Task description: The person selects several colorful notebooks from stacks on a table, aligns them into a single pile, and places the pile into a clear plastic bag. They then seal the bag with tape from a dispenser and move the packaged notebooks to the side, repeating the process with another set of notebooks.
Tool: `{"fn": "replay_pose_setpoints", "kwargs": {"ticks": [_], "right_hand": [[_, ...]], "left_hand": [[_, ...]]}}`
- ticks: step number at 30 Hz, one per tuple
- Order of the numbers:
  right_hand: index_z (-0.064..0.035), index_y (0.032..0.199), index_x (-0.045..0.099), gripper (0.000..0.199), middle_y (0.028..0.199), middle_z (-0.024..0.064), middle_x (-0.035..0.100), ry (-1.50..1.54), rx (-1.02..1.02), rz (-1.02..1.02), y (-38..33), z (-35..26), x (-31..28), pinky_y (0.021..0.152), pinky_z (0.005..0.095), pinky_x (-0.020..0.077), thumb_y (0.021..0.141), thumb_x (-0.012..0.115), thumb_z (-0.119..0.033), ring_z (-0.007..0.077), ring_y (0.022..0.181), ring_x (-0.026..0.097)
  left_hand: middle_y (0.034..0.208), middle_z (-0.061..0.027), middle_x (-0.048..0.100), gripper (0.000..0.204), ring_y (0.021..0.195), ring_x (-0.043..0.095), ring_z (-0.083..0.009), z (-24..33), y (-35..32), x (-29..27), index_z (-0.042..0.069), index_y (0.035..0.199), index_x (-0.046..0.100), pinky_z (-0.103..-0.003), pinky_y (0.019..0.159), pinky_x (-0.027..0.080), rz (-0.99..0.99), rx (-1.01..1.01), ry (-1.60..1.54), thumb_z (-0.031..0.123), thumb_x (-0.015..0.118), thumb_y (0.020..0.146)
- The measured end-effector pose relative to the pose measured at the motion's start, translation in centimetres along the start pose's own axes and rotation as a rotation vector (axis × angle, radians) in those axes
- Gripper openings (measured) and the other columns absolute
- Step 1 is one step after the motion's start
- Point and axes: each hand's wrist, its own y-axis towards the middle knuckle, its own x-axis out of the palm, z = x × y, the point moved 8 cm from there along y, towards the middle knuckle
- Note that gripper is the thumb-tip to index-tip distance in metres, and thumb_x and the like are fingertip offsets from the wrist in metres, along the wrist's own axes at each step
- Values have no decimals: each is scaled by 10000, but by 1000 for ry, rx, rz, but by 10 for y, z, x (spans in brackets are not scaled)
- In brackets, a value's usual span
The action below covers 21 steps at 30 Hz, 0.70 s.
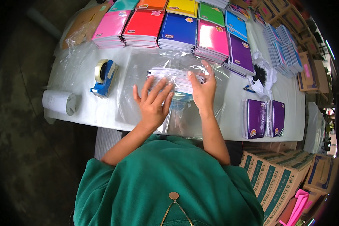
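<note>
A stack of notebooks (179,80), seen by its white page edges with a bit of blue cover at the near side, lies in clear plastic wrap (135,109) in front of me. My left hand (154,101) rests with spread fingers against the left part of the stack, the plastic between them. At the stack's right end is my right hand (205,89), thumb and fingers apart, the thumb touching the wrapped stack. Some of its fingers are hidden behind one another.
Stacks of coloured notebooks (177,28) line the table's far side. A blue tape dispenser (106,80) and a white roll (59,101) sit left. Purple notebooks (263,118) lie right, below crumpled white plastic (265,79). Cardboard boxes (275,177) stand by the table's near right.
</note>
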Motion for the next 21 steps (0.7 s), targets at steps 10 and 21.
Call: {"fn": "replay_pose_setpoints", "kwargs": {"ticks": [10,21], "right_hand": [[-33,1290,421,590,1086,190,504,-548,-231,104,-25,-38,3,913,448,333,783,661,-215,317,1042,478],[-36,1296,441,473,1310,92,474,-705,-660,-228,-86,-52,42,1043,398,229,838,526,-117,223,1238,420]], "left_hand": [[1149,-100,592,450,1115,525,-248,16,20,4,59,1188,541,-465,1014,296,-195,116,-136,223,648,782],[1315,-283,405,638,1255,397,-322,-4,33,-2,0,1383,218,-448,1064,224,-578,-428,-1001,135,473,814]]}}
